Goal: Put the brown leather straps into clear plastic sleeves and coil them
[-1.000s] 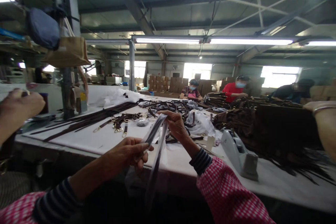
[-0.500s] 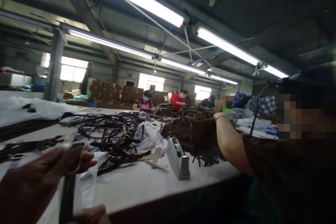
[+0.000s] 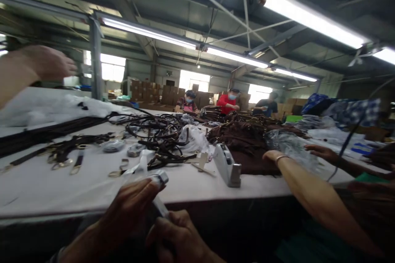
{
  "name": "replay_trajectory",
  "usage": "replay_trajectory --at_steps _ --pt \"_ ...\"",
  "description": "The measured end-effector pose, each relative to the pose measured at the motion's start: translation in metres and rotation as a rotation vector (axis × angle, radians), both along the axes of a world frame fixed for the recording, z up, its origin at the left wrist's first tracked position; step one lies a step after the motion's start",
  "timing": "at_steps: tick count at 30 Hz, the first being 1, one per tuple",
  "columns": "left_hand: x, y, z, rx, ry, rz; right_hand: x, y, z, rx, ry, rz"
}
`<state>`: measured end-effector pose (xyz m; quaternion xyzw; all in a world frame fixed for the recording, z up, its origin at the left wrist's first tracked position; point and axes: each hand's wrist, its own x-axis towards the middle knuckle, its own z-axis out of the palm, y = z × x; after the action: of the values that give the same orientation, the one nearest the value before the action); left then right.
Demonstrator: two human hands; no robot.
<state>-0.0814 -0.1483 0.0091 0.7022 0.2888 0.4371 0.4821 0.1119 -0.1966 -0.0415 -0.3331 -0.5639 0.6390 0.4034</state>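
Near the front table edge, my left hand point(image 3: 129, 199) is closed around one end of a strap point(image 3: 160, 207) that looks wrapped in pale, clear film. A shiny end point(image 3: 161, 177) pokes out above the fingers, and loose film trails behind it. Lower down, my right hand point(image 3: 180, 232) grips the same strap, its fingers curled round it; the lower part is dark and hidden. Beyond my hands lie a metal buckle piece point(image 3: 119, 168), dark straps with gold clips point(image 3: 63, 152) and coiled wrapped straps point(image 3: 113, 146).
A grey tape dispenser point(image 3: 227, 166) stands at the table edge. Behind it are a tangle of dark straps point(image 3: 160, 131) and brown fringed bags point(image 3: 243, 139). A co-worker's braceleted arm point(image 3: 296, 176) reaches in from the right; another person's hand point(image 3: 46, 63) hangs at upper left.
The view has swung left. My hands have come together lower down, now with film around the strap. The neighbour's arm has come off the fringed bag, and another person's hand has appeared at left.
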Motion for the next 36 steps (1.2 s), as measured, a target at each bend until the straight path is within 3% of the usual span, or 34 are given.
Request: replay_trajectory --at_steps 3,5,7,11,15,18,22,25,30,36 --pt "0.003 -0.023 0.008 0.203 0.085 0.232 0.003 -0.007 0.003 -0.033 0.017 0.056" --pt "0.005 -0.038 0.015 0.255 0.112 0.288 0.008 -0.007 0.010 -0.024 0.016 0.124" --pt "0.007 -0.050 0.020 0.166 0.100 0.213 0.014 -0.003 0.022 0.037 0.054 0.151" --pt "0.008 -0.062 0.022 -0.189 0.050 -0.097 0.023 0.011 0.054 0.174 0.185 0.136" --pt "-0.001 -0.065 0.021 -0.489 0.026 -0.240 0.032 0.014 0.073 0.190 0.096 0.313" --pt "-0.016 -0.064 0.027 -0.549 0.123 -0.320 0.035 0.013 0.071 0.184 0.034 0.333" --pt "-0.030 -0.050 0.041 -0.519 0.323 -0.351 0.030 0.018 0.052 0.072 -0.069 0.412" --pt "-0.032 -0.036 0.042 -0.517 0.387 -0.390 0.024 0.020 0.042 -0.015 -0.048 0.420" --pt "-0.026 -0.028 0.032 -0.525 0.359 -0.412 0.021 0.012 0.046 -0.043 0.008 0.321" --pt "-0.031 -0.026 0.010 -0.564 0.222 -0.453 0.029 0.009 0.047 -0.084 0.019 0.356"
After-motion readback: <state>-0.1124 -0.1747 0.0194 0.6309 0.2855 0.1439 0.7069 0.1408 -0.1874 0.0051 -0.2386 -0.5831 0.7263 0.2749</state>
